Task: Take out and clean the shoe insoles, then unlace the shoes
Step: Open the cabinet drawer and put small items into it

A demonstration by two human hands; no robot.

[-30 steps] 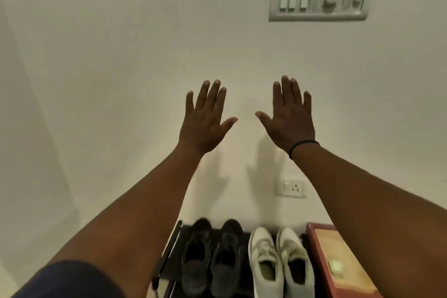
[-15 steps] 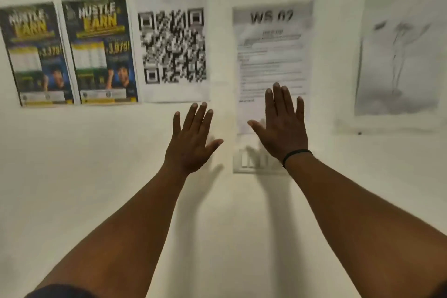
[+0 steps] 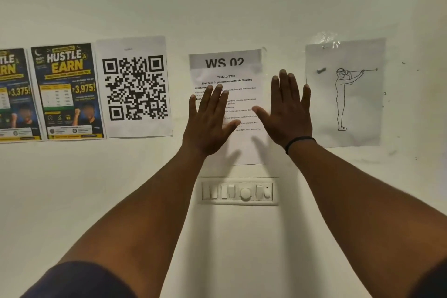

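Wall [image 3: 72,201]: smooth, pale painted plaster; it fills the whole view.
Posters [image 3: 67,91]: two glossy dark sheets, side by side at the left.
QR sheet [image 3: 135,87]: plain white paper, just right of the posters.
Drawing [image 3: 344,94]: thin translucent sheet with a line figure, taped at its top, well right.
Task sheet [image 3: 226,68]: white printed paper headed "WS 02", between the QR sheet and the drawing; both hands partly cover it.
Switch plate [image 3: 238,191]: hard white plastic with rockers and a round knob, just below the task sheet.
Left hand [image 3: 208,123]: raised flat toward the wall, fingers straight and slightly spread, holding nothing; whether it touches the paper I cannot tell.
Right hand [image 3: 287,111]: likewise flat, fingers straight and apart, empty.
Wristband [image 3: 300,141]: thin dark cord on the right wrist.
Shoes and insoles: not in sight here; nothing is in hand yet.
Handling, my guess: insoles should be light, soft and bendy, best pinched at the heel edge and peeled up; laces limp, pulled from the top eyelets.
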